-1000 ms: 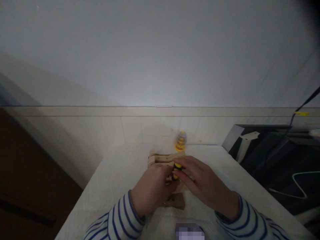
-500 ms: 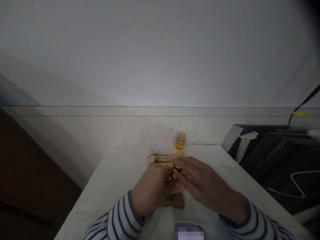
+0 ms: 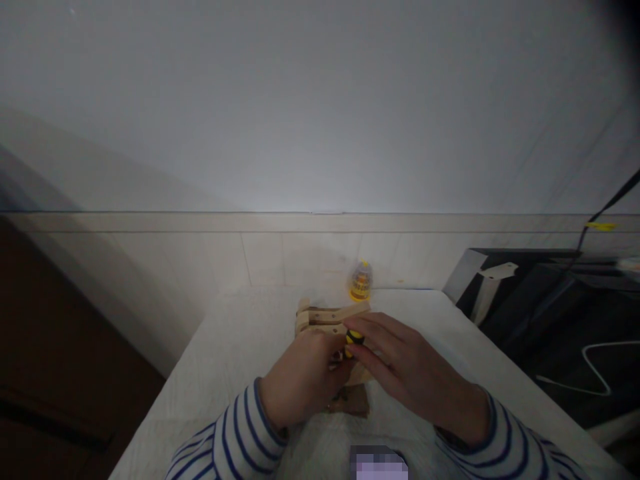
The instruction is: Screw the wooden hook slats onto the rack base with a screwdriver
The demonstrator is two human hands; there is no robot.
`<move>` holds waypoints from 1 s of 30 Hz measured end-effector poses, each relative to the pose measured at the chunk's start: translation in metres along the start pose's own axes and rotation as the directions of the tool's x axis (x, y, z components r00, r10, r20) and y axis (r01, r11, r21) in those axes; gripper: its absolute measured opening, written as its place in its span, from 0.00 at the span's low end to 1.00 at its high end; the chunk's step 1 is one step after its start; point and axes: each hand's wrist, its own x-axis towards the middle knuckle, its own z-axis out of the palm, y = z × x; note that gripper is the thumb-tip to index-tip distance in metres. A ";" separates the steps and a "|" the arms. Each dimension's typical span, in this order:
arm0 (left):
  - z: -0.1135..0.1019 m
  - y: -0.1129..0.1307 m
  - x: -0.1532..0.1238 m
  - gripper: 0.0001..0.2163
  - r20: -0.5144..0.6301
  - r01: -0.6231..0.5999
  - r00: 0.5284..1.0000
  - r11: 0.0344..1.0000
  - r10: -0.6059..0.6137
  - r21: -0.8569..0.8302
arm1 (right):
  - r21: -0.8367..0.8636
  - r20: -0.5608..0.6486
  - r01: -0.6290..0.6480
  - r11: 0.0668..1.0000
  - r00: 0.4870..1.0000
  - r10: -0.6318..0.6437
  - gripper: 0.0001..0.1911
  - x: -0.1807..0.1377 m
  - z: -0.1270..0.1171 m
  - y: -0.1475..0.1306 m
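Note:
A pale wooden assembly of slats with small dark holes lies on the table, partly covered by my hands. My left hand is closed on its near side, thumb and forefinger beside the tool; the exact contact is hidden. Between the thumb and fingertips of my right hand is the yellow-and-black handle of a screwdriver. Its tip cannot be seen behind the fingers. Just below the hands lies a flat brown piece with small dark items on it, too small to name.
Against the wall stands a clear cone-shaped case with a yellow base. A white cover lies over the table. Dark equipment with a white cable fills the right side. A pixelated dark-edged object is at the bottom edge.
Both hands keep nearly the same place. The screwdriver handle looks slightly turned in my right fingers, and the right wrist has shifted a little to the left.

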 end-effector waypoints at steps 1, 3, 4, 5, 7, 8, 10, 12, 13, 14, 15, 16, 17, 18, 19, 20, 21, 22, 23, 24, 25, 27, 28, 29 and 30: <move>0.000 0.000 0.000 0.10 -0.005 -0.002 1.000 1.000 0.002 0.006 | 0.001 -0.002 0.003 1.000 1.000 -0.003 0.14 0.000 0.000 0.000; -0.001 0.001 0.001 0.10 -0.011 -0.014 1.000 1.000 0.015 0.021 | 0.004 0.003 0.003 1.000 1.000 -0.003 0.15 0.000 0.001 0.000; -0.002 0.002 0.001 0.10 -0.012 -0.023 1.000 0.999 0.023 0.025 | 0.004 0.009 0.001 1.000 1.000 -0.001 0.15 0.000 0.002 0.000; -0.005 0.003 0.001 0.10 -0.008 -0.029 1.000 0.999 0.029 0.022 | 0.003 0.013 -0.001 1.000 1.000 0.001 0.15 -0.001 0.002 0.000; -0.013 0.007 -0.002 0.10 -0.011 -0.028 1.000 1.000 0.028 0.007 | 0.002 0.016 -0.005 1.000 1.000 0.005 0.14 -0.001 0.002 0.000; -0.019 0.008 -0.004 0.13 -0.018 -0.026 0.999 1.000 0.026 -0.010 | 0.000 0.013 -0.005 1.000 1.000 0.005 0.15 -0.001 0.002 0.001; -0.032 0.008 -0.011 0.14 -0.003 0.000 1.000 1.000 0.000 0.012 | -0.006 0.002 0.008 1.000 1.000 -0.008 0.15 -0.002 0.002 0.001; -0.046 0.004 -0.020 0.13 -0.023 0.051 0.999 0.994 -0.049 0.093 | -0.020 -0.016 0.025 0.999 1.000 -0.025 0.15 -0.002 0.002 0.002; -0.051 0.000 -0.025 0.11 -0.031 0.080 0.997 0.987 -0.076 0.136 | -0.030 -0.026 0.035 0.999 0.999 -0.035 0.15 -0.002 0.002 0.002; -0.056 -0.003 -0.029 0.09 -0.033 0.109 0.994 0.978 -0.105 0.178 | -0.038 -0.029 0.043 0.998 0.999 -0.044 0.15 -0.002 0.002 0.001; -0.060 -0.007 -0.034 0.08 -0.029 0.131 0.991 0.969 -0.127 0.210 | -0.046 -0.031 0.049 0.998 0.998 -0.050 0.15 -0.002 0.001 0.001; -0.062 -0.011 -0.037 0.08 -0.037 0.150 0.989 0.960 -0.146 0.235 | -0.056 -0.032 0.052 0.997 0.998 -0.054 0.14 -0.001 0.001 0.000; -0.063 -0.014 -0.040 0.08 -0.015 0.152 0.988 0.955 -0.153 0.257 | -0.070 -0.034 0.055 0.996 0.998 -0.057 0.14 -0.001 0.000 -0.001; -0.062 -0.017 -0.041 0.10 0.011 0.147 0.988 0.950 -0.156 0.276 | -0.086 -0.037 0.055 0.995 0.998 -0.058 0.14 0.000 0.000 -0.002; -0.061 -0.019 -0.042 0.12 0.045 0.137 0.987 0.947 -0.157 0.291 | -0.110 -0.046 0.054 0.992 0.997 -0.060 0.13 0.000 0.000 -0.003; -0.059 -0.019 -0.041 0.14 0.082 0.126 0.984 0.945 -0.158 0.303 | -0.136 -0.057 0.054 0.989 0.996 -0.063 0.13 0.001 -0.001 -0.004; -0.056 -0.020 -0.040 0.15 0.121 0.118 0.979 0.942 -0.163 0.315 | -0.164 -0.068 0.056 0.985 0.995 -0.067 0.14 0.001 -0.001 -0.005; -0.054 -0.019 -0.038 0.16 0.154 0.114 0.973 0.939 -0.171 0.324 | -0.193 -0.083 0.062 0.979 0.993 -0.079 0.14 0.002 -0.001 -0.006; -0.051 -0.019 -0.037 0.17 0.174 0.114 0.968 0.936 -0.180 0.332 | -0.219 -0.093 0.069 0.973 0.991 -0.091 0.14 0.002 -0.001 -0.006; -0.050 -0.018 -0.035 0.17 0.188 0.123 0.962 0.933 -0.195 0.338 | -0.246 -0.100 0.081 0.966 0.989 -0.108 0.14 0.002 -0.001 -0.005; -0.048 -0.018 -0.033 0.17 0.196 0.135 0.958 0.931 -0.211 0.339 | -0.272 -0.096 0.096 0.957 0.987 -0.127 0.15 0.001 -0.002 -0.004; -0.046 -0.018 -0.030 0.18 0.218 0.166 0.944 0.926 -0.249 0.339 | -0.320 -0.068 0.127 0.939 0.985 -0.156 0.15 -0.001 -0.002 0.000; -0.046 -0.019 -0.029 0.18 0.232 0.183 0.934 0.922 -0.272 0.341 | -0.338 -0.048 0.137 0.931 0.986 -0.163 0.15 -0.003 -0.002 0.002; -0.046 -0.019 -0.029 0.18 0.248 0.200 0.923 0.917 -0.294 0.345 | -0.353 -0.031 0.142 0.925 0.986 -0.163 0.15 -0.004 -0.002 0.004; -0.046 -0.020 -0.028 0.18 0.263 0.218 0.911 0.911 -0.319 0.350 | -0.361 -0.018 0.145 0.921 0.987 -0.163 0.15 -0.005 -0.002 0.005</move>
